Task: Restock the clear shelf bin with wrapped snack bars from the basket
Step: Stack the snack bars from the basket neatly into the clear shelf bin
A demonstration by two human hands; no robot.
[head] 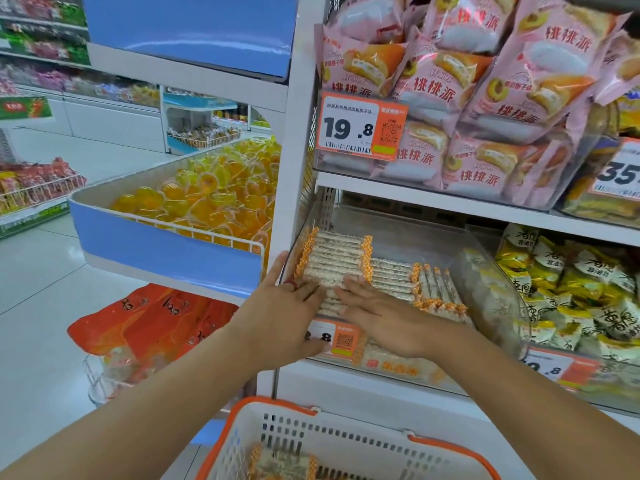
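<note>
The clear shelf bin (pixel 483 271) sits on the lower shelf and holds rows of wrapped snack bars (pixel 334 258) with orange checked ends. More of the bars (pixel 438 289) stand on edge to the right. My left hand (pixel 287 313) lies flat with straight fingers on the near left bars. Beside it, my right hand (pixel 381 315) presses flat on the same stack. Below, the white basket with orange rim (pixel 346 441) holds a few more wrapped bars (pixel 284 462).
An orange price tag (pixel 341 339) hangs on the bin's front. Pink pastry bags (pixel 460 91) fill the shelf above, yellow packets (pixel 571 292) the bin to the right. Left stands a blue tray of yellow jelly cups (pixel 207 199) and orange bags (pixel 156 320).
</note>
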